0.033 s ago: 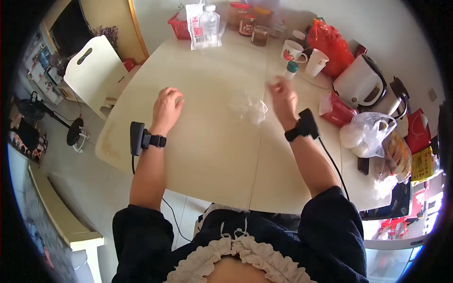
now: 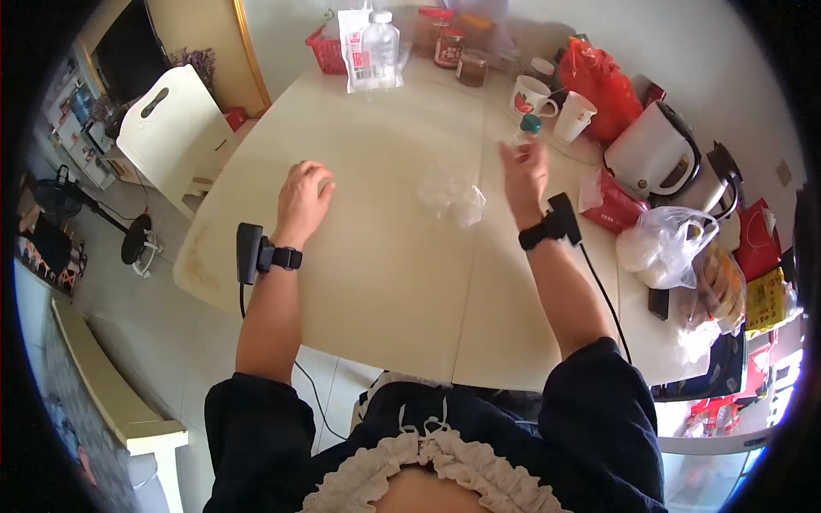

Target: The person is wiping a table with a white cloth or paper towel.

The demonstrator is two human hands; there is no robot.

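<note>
My left hand (image 2: 304, 201) rests on the left part of the cream table, fingers loosely bent and the thumb a little apart, holding nothing. My right hand (image 2: 524, 175) reaches toward a small bottle with a green cap (image 2: 531, 124). Its fingers look apart and somewhat blurred, and they partly cover the bottle's body; whether they touch it is hard to tell. A crumpled clear plastic bag (image 2: 455, 198) lies on the table between my hands, nearer the right one. Just beyond the bottle stand a white mug with a red print (image 2: 530, 96) and a paper cup (image 2: 574, 117).
Along the right edge are a red plastic bag (image 2: 596, 85), a white toaster-like appliance (image 2: 654, 150), a red packet (image 2: 612, 202) and a white plastic bag (image 2: 660, 246). Jars (image 2: 471, 67), a clear bottle (image 2: 381, 47) and a red basket (image 2: 326, 53) stand at the back. A chair (image 2: 175, 128) is at left.
My right hand has shifted slightly to the right, closer to the green-capped bottle. My left hand stays where it was.
</note>
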